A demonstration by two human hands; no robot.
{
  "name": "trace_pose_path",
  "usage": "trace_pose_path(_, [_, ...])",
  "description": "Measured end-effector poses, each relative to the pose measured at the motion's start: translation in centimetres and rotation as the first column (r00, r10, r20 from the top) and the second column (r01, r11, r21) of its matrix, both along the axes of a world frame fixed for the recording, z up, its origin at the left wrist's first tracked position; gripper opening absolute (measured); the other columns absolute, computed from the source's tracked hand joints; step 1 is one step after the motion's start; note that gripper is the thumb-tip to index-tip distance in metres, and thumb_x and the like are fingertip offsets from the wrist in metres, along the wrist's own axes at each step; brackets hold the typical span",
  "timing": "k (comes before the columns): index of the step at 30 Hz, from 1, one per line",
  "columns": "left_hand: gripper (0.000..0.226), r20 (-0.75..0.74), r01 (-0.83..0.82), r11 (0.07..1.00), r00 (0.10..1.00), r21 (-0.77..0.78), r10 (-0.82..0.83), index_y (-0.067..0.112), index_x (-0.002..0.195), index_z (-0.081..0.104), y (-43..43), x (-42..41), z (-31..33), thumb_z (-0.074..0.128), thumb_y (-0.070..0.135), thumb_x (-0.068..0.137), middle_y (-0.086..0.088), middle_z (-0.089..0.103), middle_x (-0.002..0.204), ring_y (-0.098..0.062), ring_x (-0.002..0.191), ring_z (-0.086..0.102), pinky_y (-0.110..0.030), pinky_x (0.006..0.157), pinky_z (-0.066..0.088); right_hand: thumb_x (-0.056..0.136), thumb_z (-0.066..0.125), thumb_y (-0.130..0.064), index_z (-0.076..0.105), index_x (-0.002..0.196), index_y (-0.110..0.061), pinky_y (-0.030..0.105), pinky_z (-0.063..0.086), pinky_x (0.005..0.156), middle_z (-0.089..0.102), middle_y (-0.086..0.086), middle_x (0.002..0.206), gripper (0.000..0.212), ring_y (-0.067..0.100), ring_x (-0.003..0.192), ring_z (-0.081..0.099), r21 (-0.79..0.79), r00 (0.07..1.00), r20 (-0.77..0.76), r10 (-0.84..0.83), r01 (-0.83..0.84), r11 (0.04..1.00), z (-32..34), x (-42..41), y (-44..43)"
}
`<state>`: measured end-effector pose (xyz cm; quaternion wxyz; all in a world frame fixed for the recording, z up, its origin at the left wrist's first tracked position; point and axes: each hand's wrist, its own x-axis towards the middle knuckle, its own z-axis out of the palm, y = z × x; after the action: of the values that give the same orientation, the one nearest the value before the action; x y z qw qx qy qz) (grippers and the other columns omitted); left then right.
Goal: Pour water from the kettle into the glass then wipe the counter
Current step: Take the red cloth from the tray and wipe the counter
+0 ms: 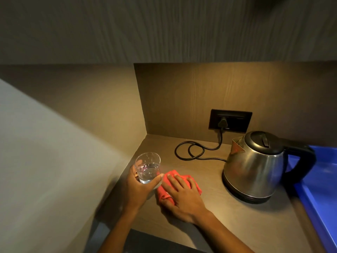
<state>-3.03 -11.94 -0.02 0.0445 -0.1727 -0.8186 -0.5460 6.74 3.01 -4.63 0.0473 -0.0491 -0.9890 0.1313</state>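
My left hand grips a clear glass about half full of water, held at the counter's left edge, slightly above the surface. My right hand lies flat on a crumpled red cloth, pressing it onto the wooden counter right beside the glass. A steel kettle with a black lid and handle stands upright on its base at the right, spout pointing left.
A black cord loops over the counter from the kettle's base to a plug in a dark wall socket. A blue tray borders the counter on the right. Wood panels close the back and left; a cabinet hangs overhead.
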Motion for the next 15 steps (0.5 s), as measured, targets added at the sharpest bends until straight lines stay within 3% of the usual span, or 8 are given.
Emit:
trace_pose_path(2, [0.088, 0.027, 0.018, 1.0, 0.999, 0.02, -0.018, 0.026, 0.131, 0.048, 0.4, 0.2, -0.3, 0.089, 0.046, 0.055, 0.005, 0.06, 0.118, -0.013, 0.1, 0.059, -0.01, 0.068, 0.049, 0.092, 0.016, -0.072, 0.009, 0.152, -0.043, 0.047, -0.013, 0.114, 0.012, -0.006, 0.164, 0.067, 0.02, 0.15, 0.005, -0.024, 1.0, 0.01, -0.018, 0.019, 1.0, 0.0, 2.0, -0.9])
trace_pose_path(5, [0.087, 0.133, 0.083, 0.99, 0.986, 0.112, -0.098, 0.033, 0.128, 0.045, 1.8, 0.6, -0.5, 0.092, 0.037, 0.055, 0.004, 0.058, 0.121, -0.02, 0.108, 0.06, -0.033, 0.082, 0.058, 0.093, 0.019, -0.069, 0.01, 0.153, -0.044, 0.046, -0.018, 0.115, 0.014, -0.007, 0.163, 0.065, 0.019, 0.15, 0.008, -0.027, 0.997, 0.013, -0.073, 0.073, 0.997, 0.6, 5.0, -1.5])
trace_pose_path(8, [0.089, 0.132, 0.121, 0.989, 0.983, 0.08, -0.131, 0.035, 0.128, 0.044, 3.4, 1.0, -0.9, 0.091, 0.044, 0.052, 0.005, 0.057, 0.12, -0.018, 0.108, 0.059, -0.033, 0.085, 0.056, 0.09, 0.037, -0.065, 0.042, 0.144, -0.039, 0.044, 0.004, 0.113, 0.048, -0.005, 0.148, 0.061, 0.019, 0.135, 0.046, 0.071, 0.987, 0.029, -0.161, 0.159, 0.985, 1.4, 7.5, -1.5])
trace_pose_path(10, [0.096, 0.133, 0.146, 0.988, 0.979, 0.046, -0.151, 0.031, 0.131, 0.045, 4.3, 1.1, -1.0, 0.088, 0.054, 0.048, 0.002, 0.059, 0.123, -0.018, 0.109, 0.059, -0.039, 0.089, 0.056, 0.086, 0.045, -0.061, 0.051, 0.139, -0.037, 0.043, 0.011, 0.108, 0.054, -0.003, 0.143, 0.059, 0.02, 0.129, 0.053, 0.07, 0.976, -0.011, -0.218, 0.219, 0.973, 1.4, 8.5, -1.0])
trace_pose_path(12, [0.102, 0.13, 0.164, 0.986, 0.978, 0.009, -0.163, 0.03, 0.132, 0.045, 4.9, 1.3, -1.1, 0.085, 0.062, 0.044, 0.001, 0.06, 0.125, -0.017, 0.11, 0.06, -0.041, 0.092, 0.055, 0.088, 0.041, -0.056, 0.047, 0.142, -0.037, 0.044, 0.011, 0.11, 0.048, 0.0, 0.148, 0.058, 0.023, 0.135, 0.046, 0.023, 0.949, -0.008, -0.315, 0.315, 0.949, 1.1, 9.0, -0.1])
trace_pose_path(15, [0.103, 0.123, 0.183, 0.981, 0.977, -0.069, -0.173, 0.03, 0.132, 0.044, 5.8, 1.8, -1.3, 0.08, 0.07, 0.044, 0.002, 0.061, 0.126, -0.016, 0.111, 0.059, -0.042, 0.094, 0.054, 0.095, 0.019, -0.058, 0.005, 0.153, -0.042, 0.047, -0.012, 0.116, 0.005, -0.001, 0.163, 0.061, 0.022, 0.15, 0.002, 0.012, 0.869, 0.06, -0.491, 0.491, 0.871, 0.4, 8.6, 1.3])
